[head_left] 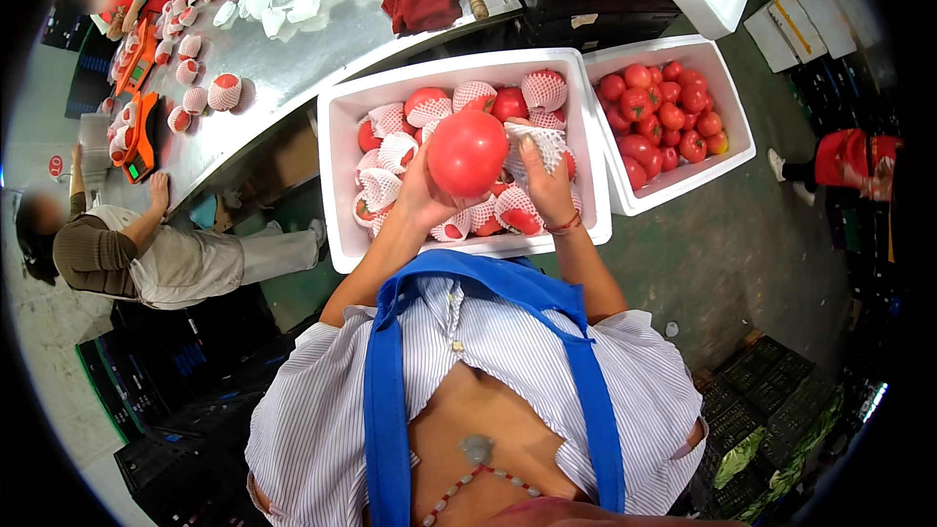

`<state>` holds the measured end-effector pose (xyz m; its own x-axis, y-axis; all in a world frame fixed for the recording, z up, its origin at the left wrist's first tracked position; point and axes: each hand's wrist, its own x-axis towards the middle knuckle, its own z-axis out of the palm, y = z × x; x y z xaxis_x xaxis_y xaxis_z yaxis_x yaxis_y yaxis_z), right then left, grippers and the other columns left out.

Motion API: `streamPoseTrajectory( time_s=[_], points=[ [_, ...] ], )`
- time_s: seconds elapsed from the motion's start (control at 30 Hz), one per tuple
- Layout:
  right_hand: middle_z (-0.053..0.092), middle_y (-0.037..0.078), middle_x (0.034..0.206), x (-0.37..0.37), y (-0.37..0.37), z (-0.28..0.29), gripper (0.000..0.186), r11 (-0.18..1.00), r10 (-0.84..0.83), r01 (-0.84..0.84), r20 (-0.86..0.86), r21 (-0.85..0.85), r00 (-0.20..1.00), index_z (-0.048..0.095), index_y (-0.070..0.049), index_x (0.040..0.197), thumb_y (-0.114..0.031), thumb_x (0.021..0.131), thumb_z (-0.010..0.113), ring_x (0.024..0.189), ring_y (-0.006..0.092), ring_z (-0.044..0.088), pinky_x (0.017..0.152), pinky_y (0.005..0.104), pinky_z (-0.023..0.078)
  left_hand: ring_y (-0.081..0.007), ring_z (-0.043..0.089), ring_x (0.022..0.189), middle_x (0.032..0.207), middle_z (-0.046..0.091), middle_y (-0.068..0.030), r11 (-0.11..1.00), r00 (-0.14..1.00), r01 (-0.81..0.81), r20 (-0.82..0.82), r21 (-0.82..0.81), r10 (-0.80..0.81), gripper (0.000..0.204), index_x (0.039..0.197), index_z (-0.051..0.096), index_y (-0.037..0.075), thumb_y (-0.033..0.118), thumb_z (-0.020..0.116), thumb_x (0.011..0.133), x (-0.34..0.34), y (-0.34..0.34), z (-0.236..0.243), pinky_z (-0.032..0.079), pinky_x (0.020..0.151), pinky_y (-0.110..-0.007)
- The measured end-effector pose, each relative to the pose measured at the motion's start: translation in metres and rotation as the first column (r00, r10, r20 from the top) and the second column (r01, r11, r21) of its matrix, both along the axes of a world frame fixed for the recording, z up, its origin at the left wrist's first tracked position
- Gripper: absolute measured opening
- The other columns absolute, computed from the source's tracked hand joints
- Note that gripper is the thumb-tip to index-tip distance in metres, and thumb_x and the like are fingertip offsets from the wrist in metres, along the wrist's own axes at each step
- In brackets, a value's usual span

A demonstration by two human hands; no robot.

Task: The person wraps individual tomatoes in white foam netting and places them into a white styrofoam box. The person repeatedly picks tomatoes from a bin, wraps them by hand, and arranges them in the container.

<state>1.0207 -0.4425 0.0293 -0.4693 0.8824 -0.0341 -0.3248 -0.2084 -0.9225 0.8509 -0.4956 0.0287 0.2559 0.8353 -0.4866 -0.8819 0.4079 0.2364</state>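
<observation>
Looks like the sleeving step, mid-handling: left hand (424, 197) has one big bare tomato (468, 154) cupped from its left side and below, fingers curved against it, grip on the underside hidden. Right hand (549, 187) has a white foam net sleeve (539, 142), thumb pressed on it; other fingers mostly behind the net, so can't tell how far they're spread. Tomato is over the middle of the white foam box (331, 141), sleeve just beside it toward the box's right edge; no net on the tomato yet. Under both hands, netted tomatoes (397, 151) fill the box; a few by the far edge show mostly red, can't tell if sleeved. Loose tomatoes (672, 115) sit in the second foam box (686, 185), against the first one's right edge. My read: next move calls for the net mouth opened wide and lined up with the tomato, left hand steady, light squeeze only; risk is bruising or tearing the net.
</observation>
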Motion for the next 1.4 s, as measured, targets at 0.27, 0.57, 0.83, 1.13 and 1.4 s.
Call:
streamPoseTrajectory(
  time_s=[0.27, 0.57, 0.83, 1.13, 1.4],
  points=[
    [0.058, 0.005, 0.095, 0.002, 0.006, -0.006, 0.035, 0.999, 0.011, -0.007, 0.108, -0.04, 0.994, 0.051, 0.0, 0.112, -0.027, 0.09, 0.044, 0.083, 0.0101, 0.054, 0.068, 0.0226, 0.045, -0.0292, 0.049, 0.105, 0.122, 0.043, -0.012, 0.996, 0.999, -0.035, -0.039, -0.085, 0.032, 0.049, 0.123, 0.038, 0.014, 0.046, 0.027, 0.089, -0.002, 0.001, 0.003, 0.047, 0.075, -0.049],
    [0.049, 0.011, 0.115, -0.002, 0.023, -0.02, 0.059, 0.983, 0.144, -0.146, -0.032, -0.114, 0.989, 0.035, -0.003, 0.124, -0.043, 0.083, 0.051, 0.1, 0.018, 0.051, 0.079, 0.0272, 0.046, -0.0216, 0.053, 0.098, 0.115, 0.049, -0.0105, 0.982, 0.722, 0.151, -0.691, 0.11, -0.034, 0.045, 0.129, 0.035, 0.01, 0.032, 0.041, 0.09, 0.003, 0.015, 0.031, 0.05, 0.072, -0.037],
    [0.057, 0.012, 0.095, -0.004, 0.008, -0.034, 0.072, 0.63, -0.013, -0.48, -0.626, -0.611, 0.78, 0.044, -0.007, 0.116, -0.067, 0.076, 0.036, 0.067, 0.0201, 0.057, 0.047, 0.0241, 0.044, -0.0109, 0.056, 0.073, 0.085, 0.054, -0.0033, 0.933, 0.656, 0.212, -0.75, 0.291, 0.085, 0.045, 0.126, 0.039, 0.003, 0.012, 0.054, 0.084, 0.006, 0.014, 0.022, 0.047, 0.062, -0.021],
    [0.057, 0.011, 0.092, -0.01, -0.001, -0.019, 0.071, 0.56, -0.102, -0.499, -0.653, -0.661, 0.75, 0.046, -0.003, 0.113, -0.064, 0.077, 0.037, 0.066, 0.0197, 0.057, 0.039, 0.0189, 0.04, -0.01, 0.057, 0.064, 0.078, 0.055, -0.0037, 0.9, 0.65, 0.198, -0.74, 0.388, 0.176, 0.047, 0.125, 0.039, 0.0, 0.007, 0.055, 0.082, 0.009, 0.011, 0.014, 0.046, 0.059, -0.021],
    [0.055, 0.012, 0.096, -0.008, 0.0, -0.027, 0.069, 0.564, -0.078, -0.452, -0.59, -0.691, 0.804, 0.045, -0.003, 0.114, -0.061, 0.078, 0.039, 0.061, 0.0202, 0.057, 0.039, 0.0162, 0.041, -0.0102, 0.056, 0.06, 0.076, 0.055, -0.0071, 0.934, 0.555, 0.183, -0.816, 0.308, 0.16, 0.049, 0.12, 0.039, -0.005, 0.014, 0.06, 0.081, 0.018, 0.016, 0.023, 0.045, 0.05, -0.02]
  ],
)
